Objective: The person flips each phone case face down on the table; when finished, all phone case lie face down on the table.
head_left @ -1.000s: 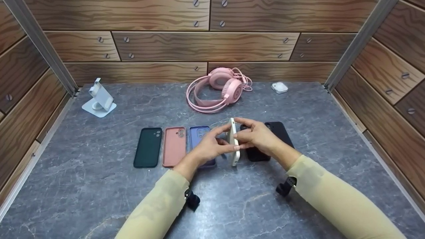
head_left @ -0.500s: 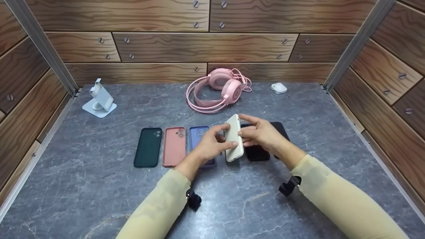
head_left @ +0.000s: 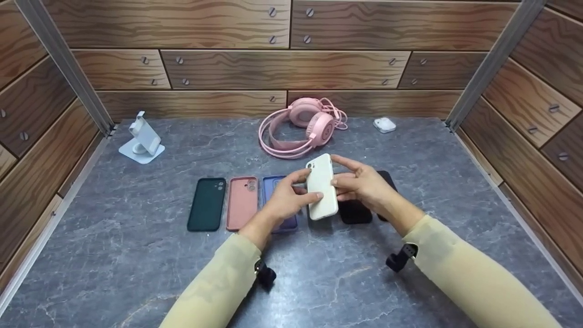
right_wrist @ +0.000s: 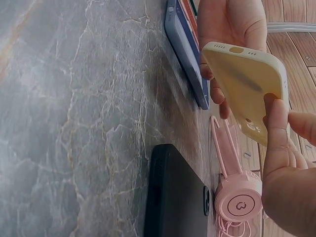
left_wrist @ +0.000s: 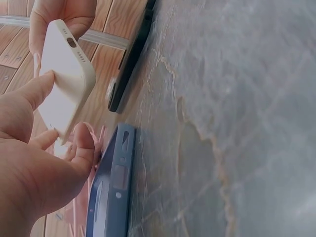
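A cream phone case [head_left: 323, 196] is held tilted above the table between my two hands, its outer back with the camera cutout facing up towards the head camera. My left hand [head_left: 287, 193] grips its left side, with the thumb pressed on the back. From the other side my right hand [head_left: 364, 187] pinches the long edge; in the right wrist view its thumb [right_wrist: 277, 116] overlaps the case's hollow, yellowish inside [right_wrist: 237, 81]. Beneath the hands lie a blue phone case [head_left: 268, 186], partly hidden by the left hand, and a black phone-shaped item [head_left: 356, 215], partly hidden by the right.
Left of the blue case lie a pink phone case [head_left: 242, 202] and a dark green one [head_left: 206, 205]. Another black item [head_left: 388, 178] is behind the right wrist. Pink headphones [head_left: 319, 130], a white stand [head_left: 145, 136] and a small white case [head_left: 385, 125] stand farther back.
The cream case has turned from edge-on to showing its back and camera cutout upward. Both hands keep hold of it, the right hand shifting slightly right.
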`<action>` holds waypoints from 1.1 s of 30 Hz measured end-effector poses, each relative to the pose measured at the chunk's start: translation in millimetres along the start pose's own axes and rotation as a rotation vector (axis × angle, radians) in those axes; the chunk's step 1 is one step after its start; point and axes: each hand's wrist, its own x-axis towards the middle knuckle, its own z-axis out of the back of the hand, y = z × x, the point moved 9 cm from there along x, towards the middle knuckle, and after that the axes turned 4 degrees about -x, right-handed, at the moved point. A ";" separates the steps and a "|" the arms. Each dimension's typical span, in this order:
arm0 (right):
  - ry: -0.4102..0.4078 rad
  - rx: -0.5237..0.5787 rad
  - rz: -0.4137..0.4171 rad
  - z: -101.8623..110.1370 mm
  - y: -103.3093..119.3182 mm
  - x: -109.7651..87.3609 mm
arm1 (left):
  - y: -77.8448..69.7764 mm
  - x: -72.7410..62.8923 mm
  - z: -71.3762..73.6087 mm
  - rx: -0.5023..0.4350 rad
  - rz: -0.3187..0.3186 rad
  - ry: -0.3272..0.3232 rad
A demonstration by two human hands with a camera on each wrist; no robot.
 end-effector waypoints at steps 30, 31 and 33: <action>-0.077 -0.443 0.002 15.4 -17.1 8.3 | 4.6 2.9 17.6 0.208 -0.027 -0.009; -0.080 -0.460 0.000 16.1 -17.5 8.3 | 4.5 2.7 17.6 0.207 -0.026 -0.009; -0.083 -0.482 0.003 17.2 -18.4 8.5 | 4.6 2.6 17.8 0.207 -0.024 -0.010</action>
